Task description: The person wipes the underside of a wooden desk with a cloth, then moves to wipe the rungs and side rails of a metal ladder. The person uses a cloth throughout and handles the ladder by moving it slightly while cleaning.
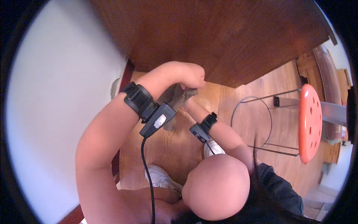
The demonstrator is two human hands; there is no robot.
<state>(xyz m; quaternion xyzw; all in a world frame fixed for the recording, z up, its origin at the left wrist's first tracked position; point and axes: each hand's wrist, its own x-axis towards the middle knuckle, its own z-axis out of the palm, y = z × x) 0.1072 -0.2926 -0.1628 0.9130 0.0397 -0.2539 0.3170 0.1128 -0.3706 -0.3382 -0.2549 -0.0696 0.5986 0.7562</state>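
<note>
Beside the lower edge of a dark brown wooden panel, my left hand is bent at the wrist, its fingers closed on a grey-brown cloth. The cloth hangs down in loose folds over the floor. From the right, my right hand meets the cloth from below and appears to grip it; most of its fingers are hidden by the cloth and blurred. Black straps with small dark devices sit on both wrists, and a black cable runs down from the left one.
A white wall stands close on the left with a dark red baseboard. At right is a stool with an orange-red seat and thin metal legs. My bent knee and white shoes are below, on the wooden floor.
</note>
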